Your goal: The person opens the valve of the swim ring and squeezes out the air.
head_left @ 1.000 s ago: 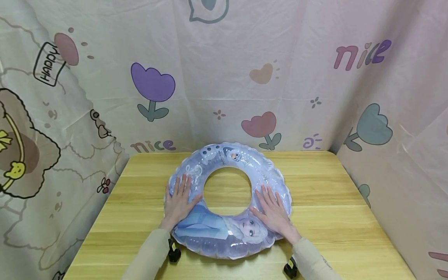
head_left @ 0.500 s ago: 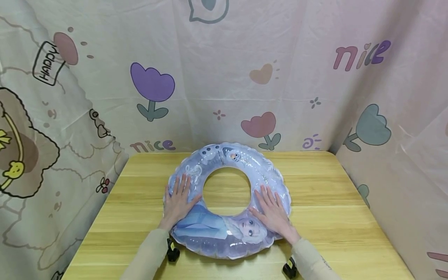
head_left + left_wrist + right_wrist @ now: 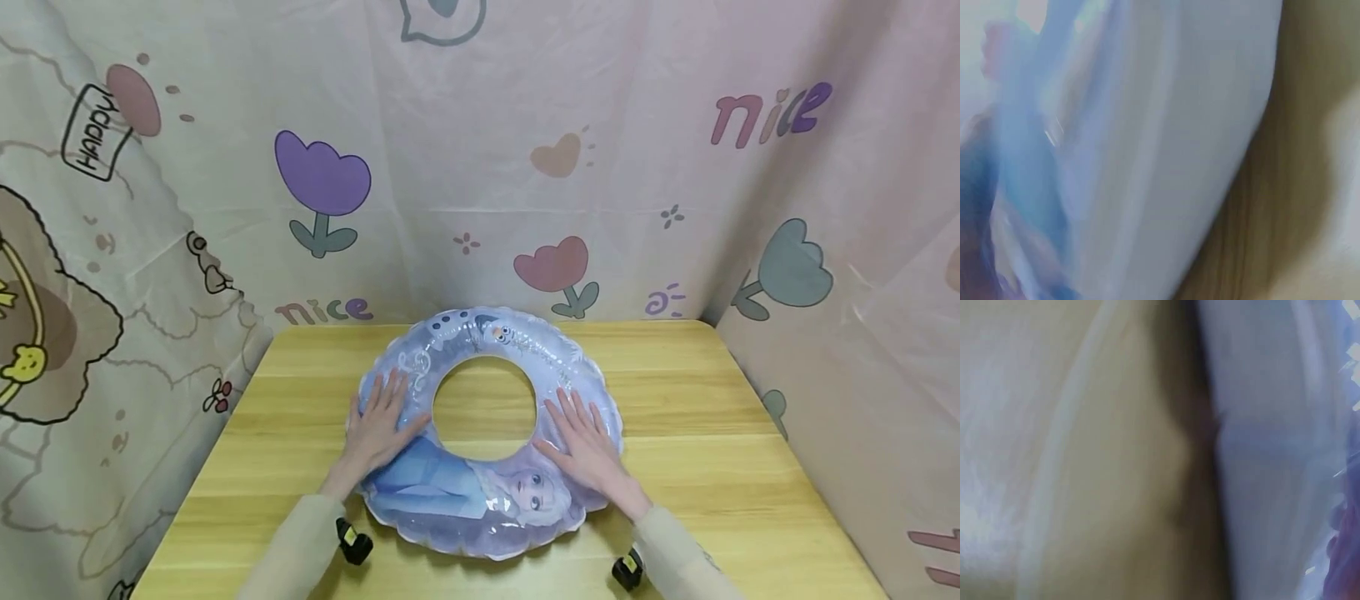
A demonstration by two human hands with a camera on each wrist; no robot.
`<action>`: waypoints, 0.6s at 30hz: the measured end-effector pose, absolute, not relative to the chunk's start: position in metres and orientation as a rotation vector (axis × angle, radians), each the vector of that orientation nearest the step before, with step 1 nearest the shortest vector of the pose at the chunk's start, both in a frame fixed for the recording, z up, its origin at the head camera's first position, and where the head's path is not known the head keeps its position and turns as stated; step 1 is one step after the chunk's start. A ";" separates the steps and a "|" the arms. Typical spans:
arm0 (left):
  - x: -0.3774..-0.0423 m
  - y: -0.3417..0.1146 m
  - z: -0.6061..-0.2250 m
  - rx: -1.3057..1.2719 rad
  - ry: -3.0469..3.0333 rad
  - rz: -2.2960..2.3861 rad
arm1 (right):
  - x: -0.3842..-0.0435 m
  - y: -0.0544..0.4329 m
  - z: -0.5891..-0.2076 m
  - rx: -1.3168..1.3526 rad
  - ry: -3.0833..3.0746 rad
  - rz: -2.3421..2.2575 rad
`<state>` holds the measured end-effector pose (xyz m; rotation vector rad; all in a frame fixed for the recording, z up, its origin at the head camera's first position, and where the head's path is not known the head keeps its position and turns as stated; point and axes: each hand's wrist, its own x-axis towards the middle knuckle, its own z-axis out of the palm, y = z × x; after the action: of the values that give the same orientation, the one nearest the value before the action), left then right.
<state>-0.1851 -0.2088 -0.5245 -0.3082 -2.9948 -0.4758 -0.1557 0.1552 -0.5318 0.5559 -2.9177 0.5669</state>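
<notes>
An inflated blue and purple swim ring (image 3: 495, 537) lies flat on the wooden table, printed with a figure in a blue dress and a snowman. On its left side rests my left hand (image 3: 377, 432), fingers straight and thumb spread toward the hole. My right hand (image 3: 587, 446) lies on the opposite side, its fingers also extended over the plastic. In the left wrist view the ring's pale edge (image 3: 1197, 125) fills the middle, blurred. The right wrist view catches its whitish side (image 3: 1260, 487) close up, beside the tabletop.
The light wooden table (image 3: 675, 392) extends around the ring. Behind it hangs a printed cloth (image 3: 450, 125) with flowers and lettering, which also covers both sides. Black wrist devices (image 3: 355, 542) sit beneath the sleeves.
Both forearms have spread slightly outward, the left wrist shifting left. The ring has barely moved, and both hands stay on it. The head view has shifted a little.
</notes>
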 end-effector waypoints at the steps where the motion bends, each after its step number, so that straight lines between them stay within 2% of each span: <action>1: -0.177 -0.204 -0.519 -0.329 -2.989 -0.466 | -0.152 0.153 -0.528 0.571 -2.915 0.565; 5: -0.141 -0.180 -0.509 -0.419 -2.997 -0.460 | -0.134 0.140 -0.516 0.665 -2.945 0.615; 9: -0.117 -0.161 -0.526 -0.474 -2.988 -0.432 | -0.121 0.130 -0.526 0.693 -2.982 0.626; 18: -0.108 -0.153 -0.568 -0.500 -2.810 -0.120 | -0.118 0.124 -0.560 0.676 -2.943 0.452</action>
<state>-0.1077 -0.1527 -0.5684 -0.4995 -2.8100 -0.1199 -0.1177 0.1244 -0.5598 0.6761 -2.9426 0.4516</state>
